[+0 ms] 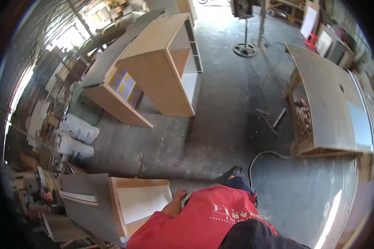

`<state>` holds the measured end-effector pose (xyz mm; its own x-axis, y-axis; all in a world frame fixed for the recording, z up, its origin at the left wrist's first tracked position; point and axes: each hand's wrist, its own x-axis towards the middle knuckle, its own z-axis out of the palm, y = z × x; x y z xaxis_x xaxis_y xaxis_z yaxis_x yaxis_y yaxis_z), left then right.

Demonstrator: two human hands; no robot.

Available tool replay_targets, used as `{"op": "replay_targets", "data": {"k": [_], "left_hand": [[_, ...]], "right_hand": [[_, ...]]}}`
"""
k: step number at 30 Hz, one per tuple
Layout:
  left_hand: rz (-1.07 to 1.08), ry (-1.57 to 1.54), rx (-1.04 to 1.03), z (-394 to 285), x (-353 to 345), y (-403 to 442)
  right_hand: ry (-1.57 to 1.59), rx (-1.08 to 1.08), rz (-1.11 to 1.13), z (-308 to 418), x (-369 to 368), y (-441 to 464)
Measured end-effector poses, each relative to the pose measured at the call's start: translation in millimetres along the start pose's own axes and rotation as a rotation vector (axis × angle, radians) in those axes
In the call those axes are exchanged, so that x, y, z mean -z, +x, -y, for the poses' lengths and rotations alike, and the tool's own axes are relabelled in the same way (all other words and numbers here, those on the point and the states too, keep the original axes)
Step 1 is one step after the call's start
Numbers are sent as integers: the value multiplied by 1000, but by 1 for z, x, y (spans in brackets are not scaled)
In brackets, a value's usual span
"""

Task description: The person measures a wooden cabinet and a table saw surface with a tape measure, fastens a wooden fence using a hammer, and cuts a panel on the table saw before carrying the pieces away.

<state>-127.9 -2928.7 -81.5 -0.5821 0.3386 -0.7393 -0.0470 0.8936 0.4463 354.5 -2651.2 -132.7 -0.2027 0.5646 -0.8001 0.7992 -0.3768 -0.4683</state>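
Note:
My left hand (pixel 180 194) hangs low beside my body, its small visible part looking loosely curled, with nothing visible in it. It is nearest to a low open wooden cabinet (pixel 114 203) with a white inside and a grey outer side; a gap seems to lie between them. My right hand is out of view. Red shirt cloth (pixel 212 211) and a dark shape at the bottom edge cover much of the lower view. One dark shoe (pixel 235 171) shows on the floor ahead.
Large wooden cabinet frames (pixel 153 62) stand ahead on the left, near white buckets (pixel 79 126). To the right is a worktable (pixel 328 91). A hose (pixel 253 159) and loose wood strips (pixel 273 121) lie on the floor. A stand with a round base (pixel 245 50) is farther off.

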Motion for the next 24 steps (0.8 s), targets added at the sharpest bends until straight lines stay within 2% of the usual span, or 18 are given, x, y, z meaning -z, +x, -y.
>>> {"op": "replay_targets", "data": {"k": [1, 3, 4, 5, 6, 8, 9, 11, 13, 14, 16, 18, 20, 22, 23, 24], "left_hand": [[7, 63, 16, 5, -7, 16], [55, 292, -32, -37, -6, 11], [42, 499, 72, -53, -11, 16], [73, 789, -337, -50, -8, 17], [72, 768, -321, -83, -9, 19], [-126, -163, -40, -136, -27, 27], [-156, -392, 16, -160, -29, 37], [-108, -471, 44, -193, -35, 61], [-38, -462, 53, -216, -36, 89], [-8, -441, 56, -226, -31, 107], [41, -378, 62, -244, -16, 150], [83, -283, 60, -261, 4, 196], [130, -60, -29, -283, 36, 248], [159, 226, -245, -316, 78, 298], [207, 422, -86, -351, 105, 338], [230, 483, -127, -381, 129, 367]], "right_hand": [[-32, -5, 10, 22, 22, 18], [-87, -6, 32, 71, 67, 59], [-107, -6, 37, 97, 90, 80], [-119, -1, 29, 131, 115, 100], [-130, 3, 14, 162, 138, 124], [-137, 18, -34, 232, 179, 176], [-155, 63, -69, 271, 196, 200], [-207, 223, -143, 346, 228, 254], [-258, 508, -235, 399, 249, 311], [-256, 510, -241, 433, 251, 322], [69, 379, -167, 505, 250, 324], [45, 413, -208, 546, 240, 335], [87, 432, -148, 560, 228, 350], [-23, 266, -102, 563, 210, 356], [-180, 342, -100, 561, 201, 357], [-322, 407, -112, 556, 191, 357]]}}
